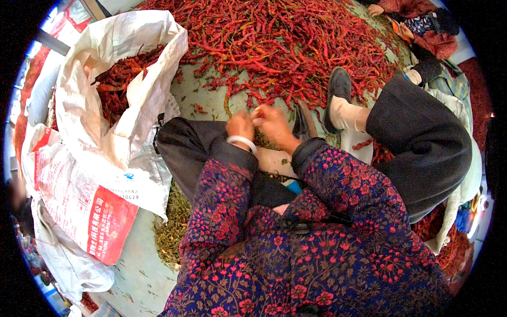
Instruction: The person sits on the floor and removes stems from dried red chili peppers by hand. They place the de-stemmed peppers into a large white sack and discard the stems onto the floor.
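Note:
My left hand (241, 128), with a white bangle (242, 141) at its wrist, is closed, with its fingers curled in. Close beside it my right hand (275, 127) pinches its fingers together. A small reddish-orange bit shows at the right fingertips, too small to name. What the left fingers hold is hidden. A thin orange-brown chilli (227, 103) lies just beyond the left hand; I cannot tell whether the hand touches it. Ahead of both hands spreads a large heap of dried red chillies (280, 42).
An open white woven sack (158, 39) holding dark red chillies (124, 79) stands at the left. Greenish-brown stems (177, 224) lie beside my left leg. My black shoe (338, 84) rests at the heap's edge. Another person's hand (375, 10) shows at the far right.

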### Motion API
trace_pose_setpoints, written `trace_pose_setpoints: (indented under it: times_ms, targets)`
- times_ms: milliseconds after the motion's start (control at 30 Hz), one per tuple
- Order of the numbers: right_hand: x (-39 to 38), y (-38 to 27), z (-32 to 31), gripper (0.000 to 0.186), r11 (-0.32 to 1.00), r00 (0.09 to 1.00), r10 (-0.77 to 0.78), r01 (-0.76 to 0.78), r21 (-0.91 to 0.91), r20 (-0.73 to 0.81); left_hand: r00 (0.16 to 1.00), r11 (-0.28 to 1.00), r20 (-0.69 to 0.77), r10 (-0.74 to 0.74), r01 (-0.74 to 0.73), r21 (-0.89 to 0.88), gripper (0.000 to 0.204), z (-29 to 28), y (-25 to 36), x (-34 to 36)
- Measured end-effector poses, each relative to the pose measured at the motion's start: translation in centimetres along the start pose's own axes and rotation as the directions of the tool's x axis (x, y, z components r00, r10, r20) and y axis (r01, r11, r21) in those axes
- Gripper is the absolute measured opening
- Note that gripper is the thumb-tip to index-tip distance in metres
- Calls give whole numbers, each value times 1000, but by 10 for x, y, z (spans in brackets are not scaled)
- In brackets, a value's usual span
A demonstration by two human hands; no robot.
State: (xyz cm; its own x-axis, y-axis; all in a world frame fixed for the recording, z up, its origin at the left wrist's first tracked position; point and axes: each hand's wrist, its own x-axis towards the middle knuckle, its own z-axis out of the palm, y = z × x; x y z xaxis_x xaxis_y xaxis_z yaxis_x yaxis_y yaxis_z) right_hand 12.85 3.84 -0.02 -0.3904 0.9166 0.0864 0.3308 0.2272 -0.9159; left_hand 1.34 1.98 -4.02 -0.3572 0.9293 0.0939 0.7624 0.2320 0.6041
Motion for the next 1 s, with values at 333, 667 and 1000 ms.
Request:
trace_pose_setpoints:
  times_ms: [333, 667, 1000]
  targets:
    - [26, -4, -56, 6, 521, 864, 490, -396, 756, 115, 965, 965, 174, 198, -161, -207, 26, -14, -14, -9]
    - [64, 45, -19, 17, 935, 973, 214, -229, -272, -83, 966, 969, 188, 177, -137, -205, 22, -18, -2, -11]
    - [67, 38, -11, 28, 708, 953, 235, -34, -705, 190, 975, 976, 197, 98, -56, -210, 22, -19, -4, -9]
